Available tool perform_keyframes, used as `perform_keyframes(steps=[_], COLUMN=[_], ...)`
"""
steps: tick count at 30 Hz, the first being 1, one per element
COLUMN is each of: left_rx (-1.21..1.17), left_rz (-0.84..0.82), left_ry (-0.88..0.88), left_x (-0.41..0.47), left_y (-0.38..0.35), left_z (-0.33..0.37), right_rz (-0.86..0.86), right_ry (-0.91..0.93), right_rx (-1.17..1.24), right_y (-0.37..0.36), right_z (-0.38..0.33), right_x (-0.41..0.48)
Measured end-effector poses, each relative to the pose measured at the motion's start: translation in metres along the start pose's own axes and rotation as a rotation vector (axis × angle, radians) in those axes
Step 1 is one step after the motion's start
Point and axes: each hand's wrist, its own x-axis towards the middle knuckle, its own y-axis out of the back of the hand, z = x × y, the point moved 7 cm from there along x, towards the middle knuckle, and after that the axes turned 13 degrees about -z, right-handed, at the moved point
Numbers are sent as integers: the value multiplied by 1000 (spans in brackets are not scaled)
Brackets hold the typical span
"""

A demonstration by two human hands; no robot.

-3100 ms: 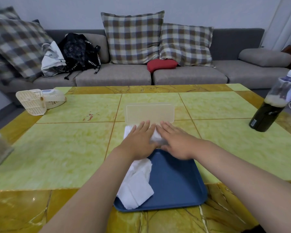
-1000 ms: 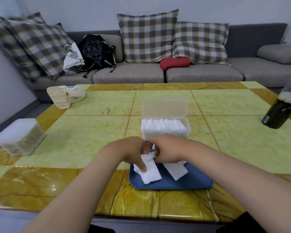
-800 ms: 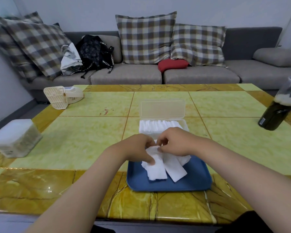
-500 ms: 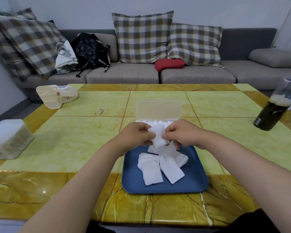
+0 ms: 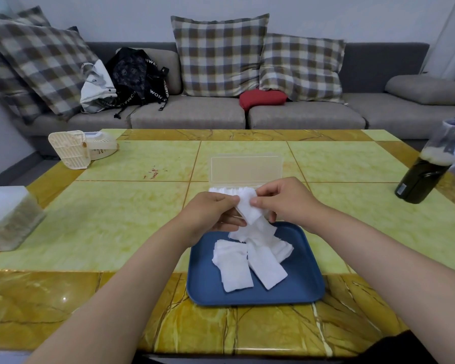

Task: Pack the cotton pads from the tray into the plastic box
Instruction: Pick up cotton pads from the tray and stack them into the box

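A blue tray [image 5: 300,292] lies on the table in front of me with several white cotton pads [image 5: 237,269] scattered on it. Behind it stands the clear plastic box [image 5: 246,170] with its lid up; a row of pads [image 5: 231,191] fills its base, mostly hidden by my hands. My left hand [image 5: 210,214] and my right hand [image 5: 284,199] both pinch a small stack of cotton pads [image 5: 248,210] between them, held above the tray's far edge, just in front of the box.
A dark bottle [image 5: 428,169] stands at the right of the table. A cream fan [image 5: 76,148] lies at the far left and a white container [image 5: 8,216] at the left edge. A sofa with checked cushions runs behind the table.
Both hands left the box, gathered pads from the tray and lifted a small stack up toward the box. Several pads stayed on the tray.
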Motion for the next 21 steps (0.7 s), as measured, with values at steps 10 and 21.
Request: perform_keyframes(steps=[10,21], left_rx=[-276,-280], left_rz=[7,103], left_ry=[20,69], left_x=[4,3], left_y=[-1,9], left_z=[-4,-10], right_rz=[90,87], right_ry=[30,102], right_rx=[76,72], right_y=[2,19], right_z=[-2,-17], right_x=[-2,-9])
